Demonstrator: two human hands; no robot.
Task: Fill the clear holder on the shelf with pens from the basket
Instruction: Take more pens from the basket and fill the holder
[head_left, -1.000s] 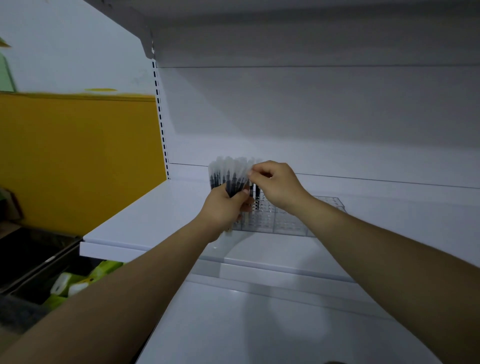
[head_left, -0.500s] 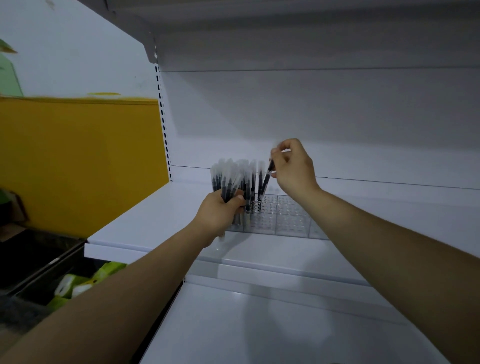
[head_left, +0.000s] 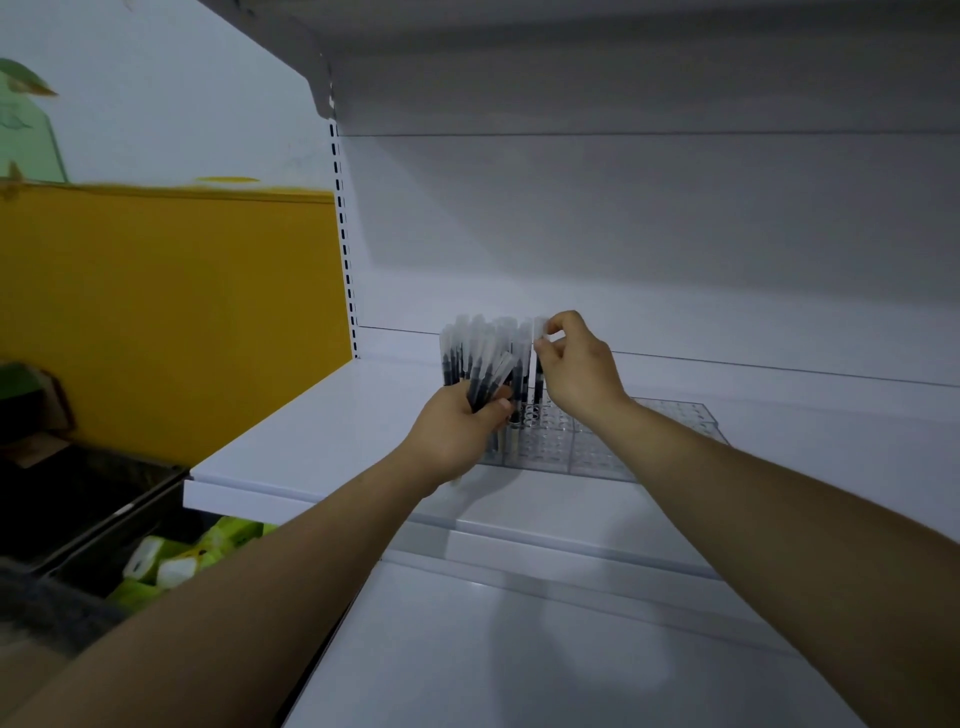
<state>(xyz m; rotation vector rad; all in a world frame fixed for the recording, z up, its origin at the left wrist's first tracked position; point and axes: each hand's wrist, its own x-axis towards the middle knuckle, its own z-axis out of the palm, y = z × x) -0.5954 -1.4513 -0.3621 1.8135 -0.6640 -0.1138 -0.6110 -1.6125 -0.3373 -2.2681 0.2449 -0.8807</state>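
The clear holder (head_left: 597, 447) sits on the white shelf (head_left: 322, 431), right of centre in the frame, its grid of round slots mostly bare. We see a few pens standing upright in its left end, near centre frame. Our right hand (head_left: 576, 371) is above that end, thumb and forefinger pinched on the frosted cap of a single pen (head_left: 538, 358), which stands near vertical over the slots; whether its tip is seated we cannot tell. Just left, our left hand (head_left: 457, 428) is clenched around a fanned bundle of pens (head_left: 475, 358), caps up, touching the holder's left edge. Far lower left, a dark bin (head_left: 88, 519) shows green and white packets (head_left: 171, 564). A yellow wall panel (head_left: 166, 312) fills the left.
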